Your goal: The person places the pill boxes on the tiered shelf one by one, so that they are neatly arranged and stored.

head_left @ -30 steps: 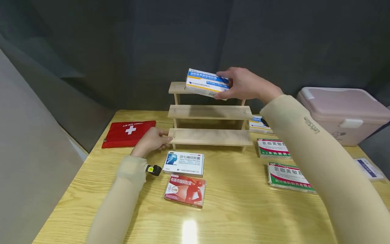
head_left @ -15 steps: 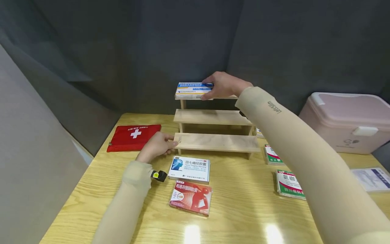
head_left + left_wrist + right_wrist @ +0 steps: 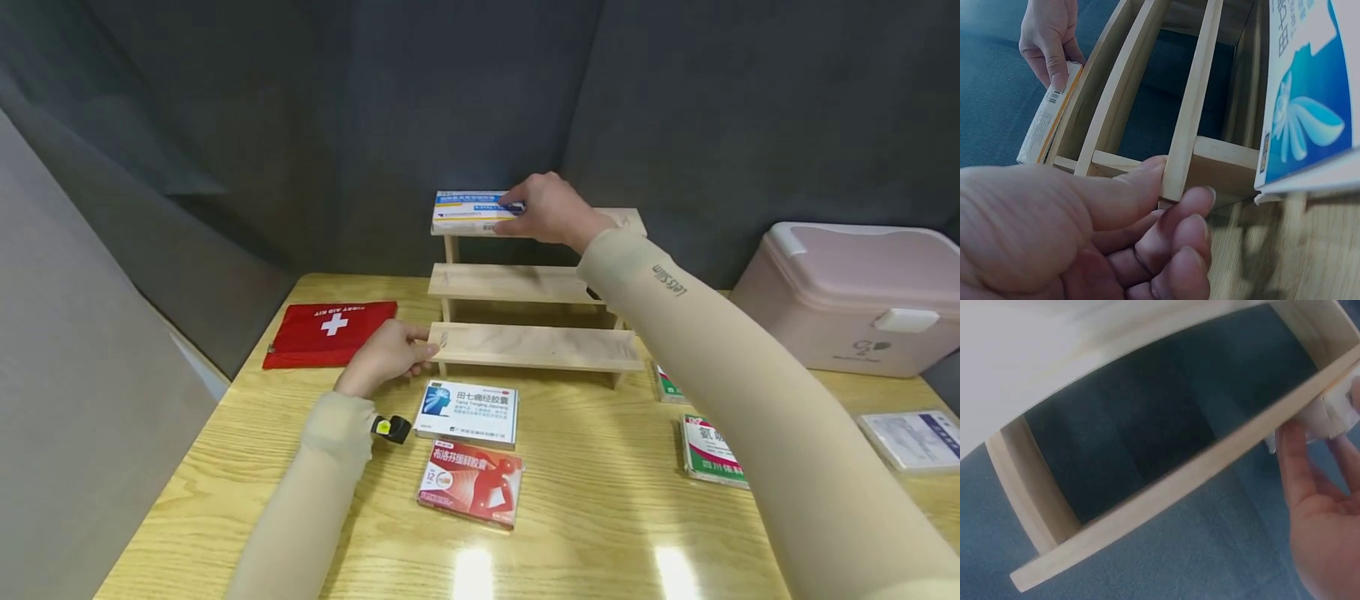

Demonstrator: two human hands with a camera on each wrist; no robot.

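A three-tier wooden shelf [image 3: 525,283] stands at the back of the table. On the left end of its top tier lies a white and blue medicine box [image 3: 465,218], also visible in the left wrist view. My right hand [image 3: 555,208] grips that box by its right end, thumb in front and fingers behind. My left hand [image 3: 386,358] pinches the left end of the bottom tier between thumb and fingers, as the left wrist view shows up close. Just in front of the shelf lies a white medicine box [image 3: 468,412], with a red medicine box [image 3: 472,483] nearer me.
A red first aid pouch [image 3: 330,335] lies left of the shelf. Green and white medicine boxes [image 3: 711,450] sit at the right, partly behind my right arm. Farther right are a pink lidded bin [image 3: 847,308] and a white and purple box [image 3: 911,440].
My right hand has lowered the white and blue box leftward onto the top tier. The left hand keeps its hold on the bottom tier. The head view has shifted slightly.
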